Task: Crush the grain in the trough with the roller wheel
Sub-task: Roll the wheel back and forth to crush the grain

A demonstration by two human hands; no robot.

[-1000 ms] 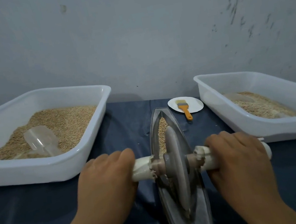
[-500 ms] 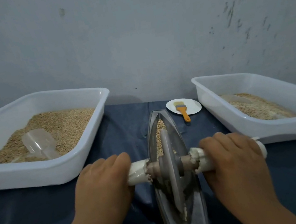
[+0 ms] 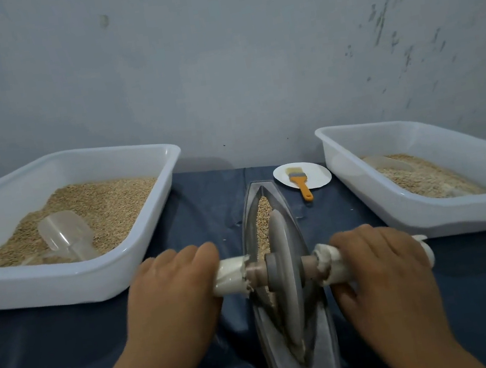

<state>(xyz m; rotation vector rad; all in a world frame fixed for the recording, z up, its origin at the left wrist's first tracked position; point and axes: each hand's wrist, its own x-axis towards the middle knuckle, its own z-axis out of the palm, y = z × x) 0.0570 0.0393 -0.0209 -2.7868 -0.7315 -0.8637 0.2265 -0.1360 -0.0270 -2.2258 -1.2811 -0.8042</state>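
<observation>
A grey boat-shaped trough (image 3: 329, 347) lies lengthwise on the blue cloth in front of me. Tan grain (image 3: 263, 212) fills its far half. The grey roller wheel (image 3: 286, 281) stands upright in the trough's middle on a cross axle with white-wrapped handles. My left hand (image 3: 173, 295) grips the left handle (image 3: 229, 277), fingers curled over it. My right hand (image 3: 381, 273) grips the right handle (image 3: 329, 262); the handle's end pokes out past my fingers.
A white tub (image 3: 70, 285) of grain with a clear scoop (image 3: 66, 233) sits at the left. Another white tub (image 3: 448, 216) of paler grain sits at the right. A small white plate (image 3: 312, 173) with an orange-handled brush (image 3: 299, 180) lies behind the trough. A grey wall stands close behind.
The wheel has rolled a little back and forth along the trough with both hands keeping their grip; the view has shifted slightly.
</observation>
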